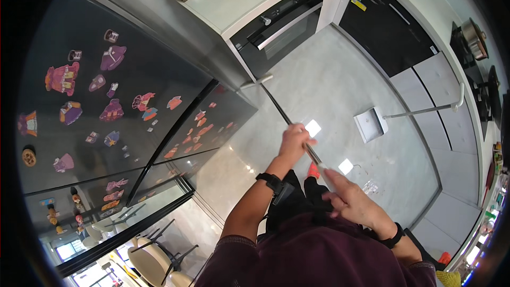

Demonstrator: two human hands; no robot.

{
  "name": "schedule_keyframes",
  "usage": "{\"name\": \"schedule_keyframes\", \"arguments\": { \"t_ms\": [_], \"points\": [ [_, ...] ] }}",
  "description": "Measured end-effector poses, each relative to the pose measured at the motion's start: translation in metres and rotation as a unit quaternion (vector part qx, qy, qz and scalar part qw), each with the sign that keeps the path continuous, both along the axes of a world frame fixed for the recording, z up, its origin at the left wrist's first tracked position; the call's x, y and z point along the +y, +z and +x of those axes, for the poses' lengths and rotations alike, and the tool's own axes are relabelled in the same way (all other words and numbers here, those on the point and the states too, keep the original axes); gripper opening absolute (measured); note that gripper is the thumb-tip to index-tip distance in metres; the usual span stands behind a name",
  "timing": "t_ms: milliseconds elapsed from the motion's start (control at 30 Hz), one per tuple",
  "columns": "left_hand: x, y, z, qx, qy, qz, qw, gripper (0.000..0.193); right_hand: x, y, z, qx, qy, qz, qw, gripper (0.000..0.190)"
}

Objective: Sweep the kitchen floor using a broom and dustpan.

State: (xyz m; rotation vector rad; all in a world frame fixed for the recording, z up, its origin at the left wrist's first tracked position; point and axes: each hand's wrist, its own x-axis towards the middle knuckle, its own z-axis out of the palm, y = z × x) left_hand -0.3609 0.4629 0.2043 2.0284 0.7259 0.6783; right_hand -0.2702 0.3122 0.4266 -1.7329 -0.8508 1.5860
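Note:
Both hands are on a long-handled broom that slants from my body toward the oven. My left hand (295, 143) wraps the metal broom handle (275, 97) partway down. My right hand (352, 199) grips the pale upper end of the handle and looks slightly blurred. At the far end, the light broom head (257, 81) is by the floor corner between the refrigerator side and the oven cabinet. A white dustpan (370, 125) lies on the floor to the right, its long handle (422, 111) reaching toward the drawers.
A dark refrigerator (159, 67) covered in magnets stands at left. Ahead is a built-in oven (283, 24); a black appliance front (386, 24) and pale drawers (458, 139) curve along the right. Small debris (370, 186) seems to lie on the glossy floor (318, 75). Chairs (149, 259) stand behind at lower left.

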Motion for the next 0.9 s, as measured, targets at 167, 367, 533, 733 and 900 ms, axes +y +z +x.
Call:
{"name": "schedule_keyframes", "arguments": {
  "t_ms": [167, 367, 533, 733, 900],
  "points": [
    [-0.054, -0.043, 0.004, 0.285, -0.253, 0.073, 0.922, 0.018, -0.058, -0.099, 0.008, 0.081, -0.071, -0.317, 0.942, 0.029],
    [-0.085, -0.043, 0.013, 0.370, -0.318, -0.075, 0.870, 0.069, -0.178, -0.238, 0.009, -0.239, 0.038, -0.233, 0.942, 0.021],
    [-0.083, -0.100, 0.002, 0.425, -0.313, -0.065, 0.847, 0.086, -0.201, -0.289, 0.001, -0.186, -0.057, -0.173, 0.966, 0.024],
    [-0.063, -0.226, 0.005, 0.473, -0.306, 0.113, 0.818, 0.073, -0.267, -0.409, -0.011, -0.200, -0.038, -0.177, 0.963, 0.022],
    [-0.036, -0.326, 0.028, 0.505, -0.351, 0.125, 0.779, 0.057, -0.317, -0.496, -0.007, -0.278, -0.006, -0.241, 0.930, 0.019]
  ]
}}
